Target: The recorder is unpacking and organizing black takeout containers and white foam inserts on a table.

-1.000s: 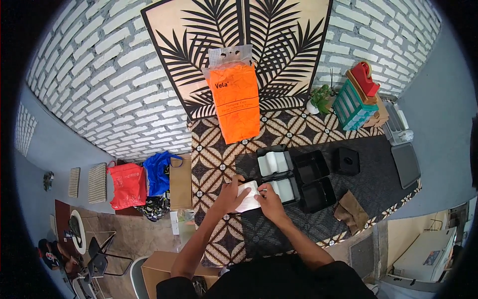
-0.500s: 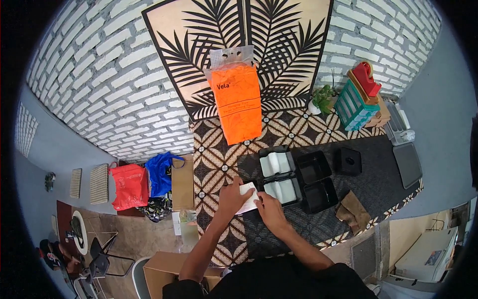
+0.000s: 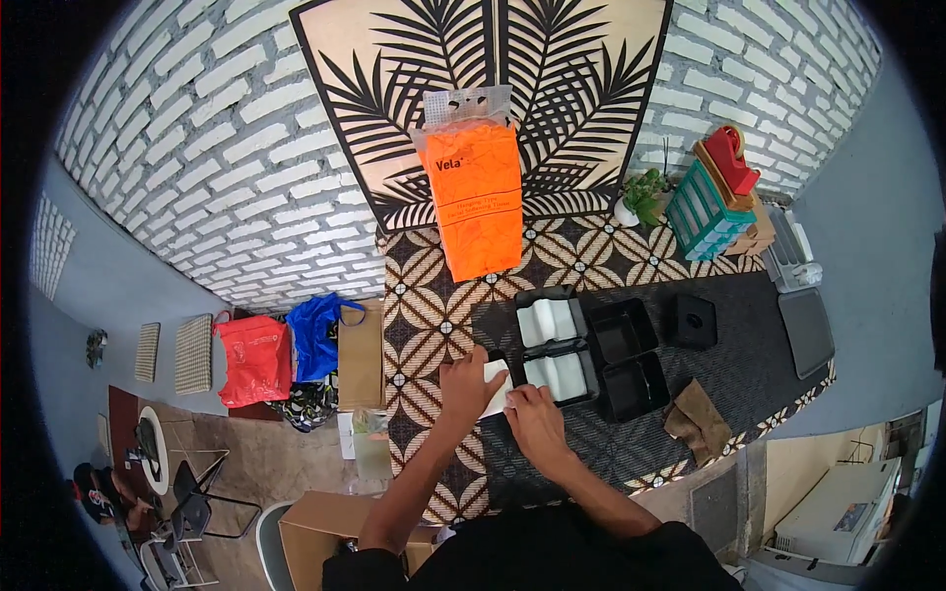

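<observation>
A white folded stack of tissue [image 3: 498,376] lies between my hands at the table's near side. My left hand [image 3: 465,391] is closed along its left side, with the thumb lying over the top. My right hand [image 3: 537,422] pinches at its lower right edge, fingers bent together. A small black piece of a container shows just beyond the tissue, mostly hidden by it and my left hand. Right beside it stand black tissue boxes [image 3: 588,379] with white tissue [image 3: 558,375] in both compartments.
Black open containers [image 3: 623,336] and a black box with a round hole [image 3: 693,321] stand farther right. A brown cloth [image 3: 698,422] lies near the front edge. An orange tissue pack [image 3: 477,202] leans at the back. A teal drawer rack [image 3: 706,212] and potted plant [image 3: 641,195] stand back right.
My left hand has turned slightly and shifted a little right over the tissue. My right hand has moved slightly down along its edge. The view has also shifted a little.
</observation>
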`<action>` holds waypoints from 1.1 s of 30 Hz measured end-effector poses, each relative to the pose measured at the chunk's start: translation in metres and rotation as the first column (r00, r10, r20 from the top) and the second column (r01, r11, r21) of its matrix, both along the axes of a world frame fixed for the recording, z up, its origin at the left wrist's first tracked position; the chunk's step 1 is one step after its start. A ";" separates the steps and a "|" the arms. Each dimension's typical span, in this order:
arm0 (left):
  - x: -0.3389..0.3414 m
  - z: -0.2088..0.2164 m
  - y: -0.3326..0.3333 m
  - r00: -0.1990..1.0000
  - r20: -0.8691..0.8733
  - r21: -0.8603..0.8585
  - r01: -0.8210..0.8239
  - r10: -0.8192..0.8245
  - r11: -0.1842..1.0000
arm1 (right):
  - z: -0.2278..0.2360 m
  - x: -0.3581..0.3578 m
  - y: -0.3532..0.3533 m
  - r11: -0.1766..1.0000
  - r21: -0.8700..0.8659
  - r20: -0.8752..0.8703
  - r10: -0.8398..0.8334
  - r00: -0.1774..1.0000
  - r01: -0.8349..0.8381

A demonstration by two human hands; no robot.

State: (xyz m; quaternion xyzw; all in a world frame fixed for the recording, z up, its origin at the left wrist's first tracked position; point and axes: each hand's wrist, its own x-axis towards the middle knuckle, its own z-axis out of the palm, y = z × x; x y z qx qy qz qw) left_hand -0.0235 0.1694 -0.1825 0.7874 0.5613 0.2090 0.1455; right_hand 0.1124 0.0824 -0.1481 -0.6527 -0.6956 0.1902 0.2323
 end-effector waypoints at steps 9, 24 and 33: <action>0.004 -0.008 -0.006 0.995 0.086 0.088 -0.060 0.052 0.994 | -0.008 -0.008 -0.002 1.000 -0.013 0.112 -0.023 0.993 0.025; -0.006 -0.015 -0.016 0.968 0.127 0.066 0.211 -0.218 0.975 | -0.032 0.001 0.025 0.991 0.135 0.222 -0.032 0.974 0.002; -0.021 -0.020 -0.044 0.972 0.166 -0.013 -0.168 0.168 0.986 | -0.023 -0.022 0.025 0.970 0.051 -0.099 0.241 0.965 -0.237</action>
